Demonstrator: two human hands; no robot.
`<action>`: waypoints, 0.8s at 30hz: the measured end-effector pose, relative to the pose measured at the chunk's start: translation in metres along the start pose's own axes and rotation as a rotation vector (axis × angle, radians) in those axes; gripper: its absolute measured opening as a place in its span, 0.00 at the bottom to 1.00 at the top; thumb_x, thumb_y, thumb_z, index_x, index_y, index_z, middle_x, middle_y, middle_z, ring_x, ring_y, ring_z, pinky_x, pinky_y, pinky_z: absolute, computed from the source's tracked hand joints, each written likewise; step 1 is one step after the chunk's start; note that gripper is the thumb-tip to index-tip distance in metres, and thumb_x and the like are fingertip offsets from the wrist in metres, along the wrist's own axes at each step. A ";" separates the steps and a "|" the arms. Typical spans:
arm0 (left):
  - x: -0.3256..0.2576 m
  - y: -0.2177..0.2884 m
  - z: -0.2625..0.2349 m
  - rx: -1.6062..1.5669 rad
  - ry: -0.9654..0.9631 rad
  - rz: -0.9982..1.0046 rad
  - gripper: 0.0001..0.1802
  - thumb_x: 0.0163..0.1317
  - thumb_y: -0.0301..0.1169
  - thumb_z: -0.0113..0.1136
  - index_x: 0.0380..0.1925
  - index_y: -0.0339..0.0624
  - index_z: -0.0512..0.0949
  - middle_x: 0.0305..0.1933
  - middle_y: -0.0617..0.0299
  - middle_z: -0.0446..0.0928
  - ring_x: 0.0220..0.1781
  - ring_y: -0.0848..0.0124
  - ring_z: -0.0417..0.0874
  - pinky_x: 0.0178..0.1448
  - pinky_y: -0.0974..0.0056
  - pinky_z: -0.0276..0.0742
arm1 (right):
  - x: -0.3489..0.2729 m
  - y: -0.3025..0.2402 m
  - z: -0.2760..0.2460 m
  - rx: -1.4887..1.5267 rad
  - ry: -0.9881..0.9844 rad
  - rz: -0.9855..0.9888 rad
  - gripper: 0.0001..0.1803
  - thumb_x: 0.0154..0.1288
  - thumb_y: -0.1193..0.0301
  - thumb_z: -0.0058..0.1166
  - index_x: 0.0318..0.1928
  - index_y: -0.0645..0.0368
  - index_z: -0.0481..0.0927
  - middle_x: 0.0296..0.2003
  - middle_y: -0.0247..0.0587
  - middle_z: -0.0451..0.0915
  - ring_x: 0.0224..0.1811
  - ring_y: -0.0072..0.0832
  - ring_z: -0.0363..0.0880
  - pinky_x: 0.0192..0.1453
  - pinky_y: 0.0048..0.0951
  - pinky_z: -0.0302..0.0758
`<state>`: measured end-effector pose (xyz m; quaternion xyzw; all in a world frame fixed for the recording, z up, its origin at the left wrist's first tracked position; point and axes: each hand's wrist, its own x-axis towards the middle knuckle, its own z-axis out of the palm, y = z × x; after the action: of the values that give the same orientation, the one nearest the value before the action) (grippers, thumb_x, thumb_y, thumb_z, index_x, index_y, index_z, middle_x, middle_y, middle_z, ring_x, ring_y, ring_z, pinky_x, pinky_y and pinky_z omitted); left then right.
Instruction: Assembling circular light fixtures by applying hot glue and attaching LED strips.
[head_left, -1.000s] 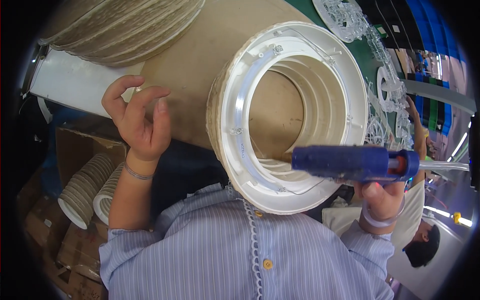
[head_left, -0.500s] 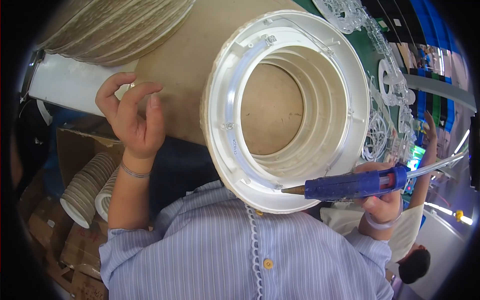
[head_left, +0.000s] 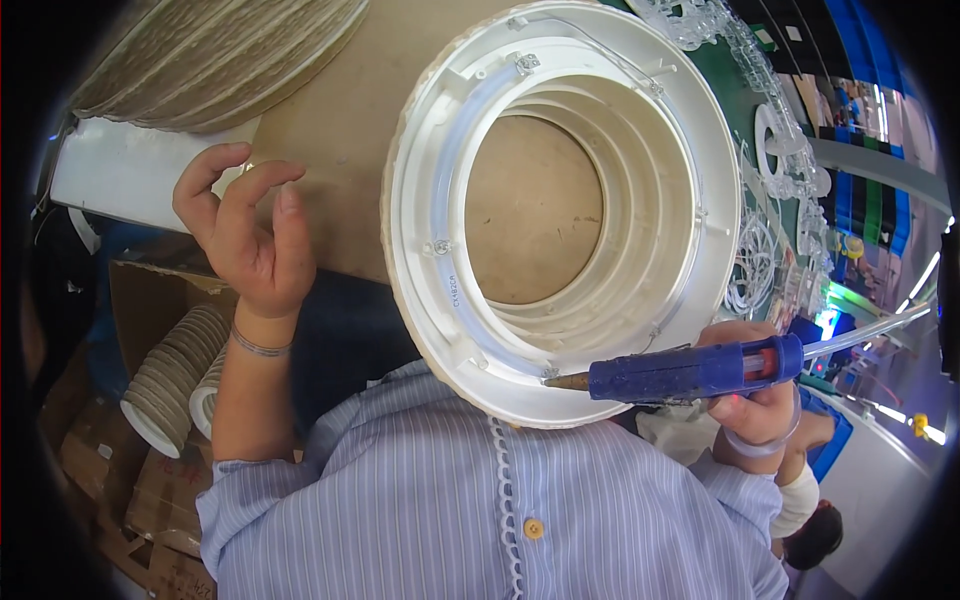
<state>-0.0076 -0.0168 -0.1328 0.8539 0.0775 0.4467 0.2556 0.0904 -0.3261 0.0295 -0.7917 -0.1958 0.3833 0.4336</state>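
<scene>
A large white ring-shaped plastic housing (head_left: 560, 130) with stepped inner rings lies on a brown cardboard surface (head_left: 340, 120). My right hand (head_left: 760, 405) grips a blue glue gun (head_left: 690, 368); its brass nozzle touches the ring's near inner rim. A clear glue stick juts out of the gun's back end. My left hand (head_left: 248, 235) hovers left of the ring, fingers spread and loosely curled, holding nothing.
A stack of ribbed beige discs (head_left: 220, 50) sits at the far left of the board. White ribbed ducts (head_left: 170, 380) lie in cardboard boxes below left. Clear plastic parts (head_left: 790, 170) and wires lie on a green bench at right. Another person's arm (head_left: 800, 500) shows lower right.
The glue gun has swung from lying across the ring's front to pointing its nozzle at the near inner rim. The ring fills more of the view. My left hand stays open.
</scene>
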 end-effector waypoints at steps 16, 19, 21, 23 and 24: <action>-0.001 0.001 0.001 -0.012 -0.006 0.002 0.08 0.50 0.25 0.47 0.29 0.38 0.75 0.42 0.53 0.62 0.48 0.65 0.62 0.53 0.63 0.55 | 0.000 0.001 -0.001 0.020 -0.006 -0.132 0.17 0.44 0.64 0.60 0.28 0.66 0.74 0.19 0.38 0.69 0.17 0.24 0.66 0.21 0.22 0.59; -0.001 0.002 0.001 -0.014 -0.006 0.003 0.08 0.50 0.25 0.47 0.29 0.38 0.75 0.43 0.53 0.62 0.48 0.65 0.62 0.53 0.63 0.55 | -0.004 0.003 -0.001 0.041 0.028 -0.092 0.17 0.44 0.64 0.60 0.28 0.65 0.73 0.21 0.38 0.69 0.19 0.24 0.66 0.22 0.22 0.60; -0.001 0.002 0.001 -0.013 -0.010 0.004 0.08 0.50 0.25 0.47 0.29 0.38 0.75 0.43 0.53 0.62 0.48 0.65 0.62 0.53 0.63 0.55 | -0.004 0.002 0.001 0.053 0.078 -0.043 0.19 0.39 0.62 0.62 0.25 0.66 0.73 0.20 0.37 0.70 0.18 0.23 0.67 0.22 0.21 0.60; -0.002 0.002 0.001 -0.017 -0.005 0.003 0.08 0.50 0.25 0.47 0.29 0.38 0.75 0.43 0.53 0.62 0.48 0.65 0.62 0.53 0.64 0.55 | -0.004 0.003 0.003 0.066 0.129 0.005 0.22 0.35 0.59 0.63 0.22 0.66 0.73 0.19 0.36 0.70 0.17 0.21 0.68 0.21 0.20 0.61; -0.001 0.001 0.001 -0.018 -0.005 0.004 0.08 0.50 0.25 0.47 0.29 0.38 0.75 0.43 0.53 0.62 0.48 0.65 0.62 0.53 0.64 0.55 | -0.005 0.003 0.004 0.065 0.148 0.002 0.21 0.35 0.59 0.63 0.22 0.65 0.74 0.19 0.37 0.70 0.18 0.21 0.68 0.22 0.20 0.61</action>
<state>-0.0077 -0.0189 -0.1337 0.8529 0.0710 0.4456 0.2627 0.0843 -0.3289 0.0279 -0.8035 -0.1499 0.3304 0.4720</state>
